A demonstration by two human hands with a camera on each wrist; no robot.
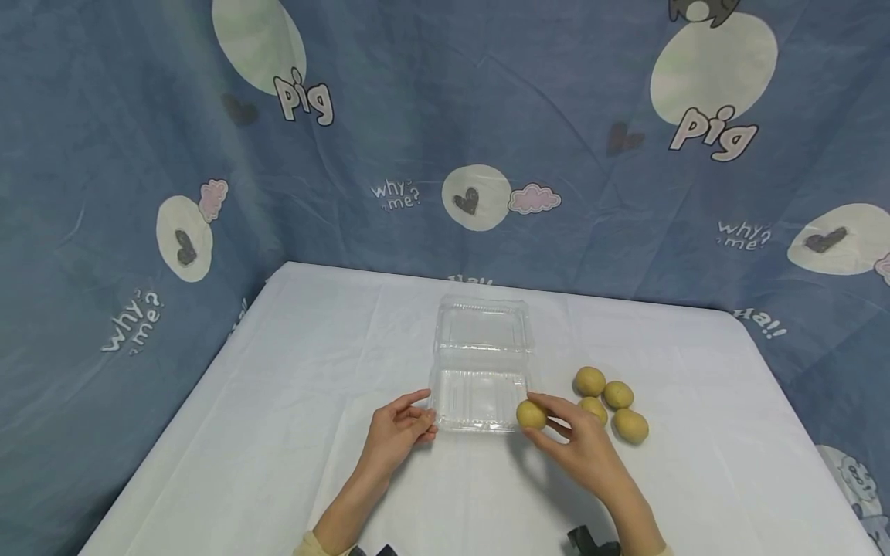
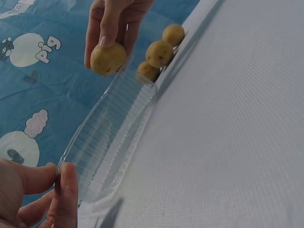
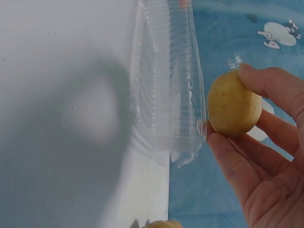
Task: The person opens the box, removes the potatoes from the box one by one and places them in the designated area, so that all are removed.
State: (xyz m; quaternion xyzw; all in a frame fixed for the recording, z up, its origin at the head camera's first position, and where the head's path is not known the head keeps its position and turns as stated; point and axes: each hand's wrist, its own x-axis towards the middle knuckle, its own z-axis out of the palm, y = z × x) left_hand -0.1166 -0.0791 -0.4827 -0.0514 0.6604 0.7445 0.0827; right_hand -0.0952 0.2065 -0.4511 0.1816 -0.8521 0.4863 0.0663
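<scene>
A clear plastic clamshell container lies with its lid folded back on the white table. My left hand pinches the rim at the container's left side between thumb and fingers, as the left wrist view shows. In my right hand is a small yellow potato, gripped between thumb and fingertips. That potato is held up at the container's right front corner, above rim height. The container's base holds nothing.
Several more potatoes sit clustered on the table just right of the right hand, one partly hidden behind it. A white cloth covers the table. Blue printed curtain hangs behind and along the sides.
</scene>
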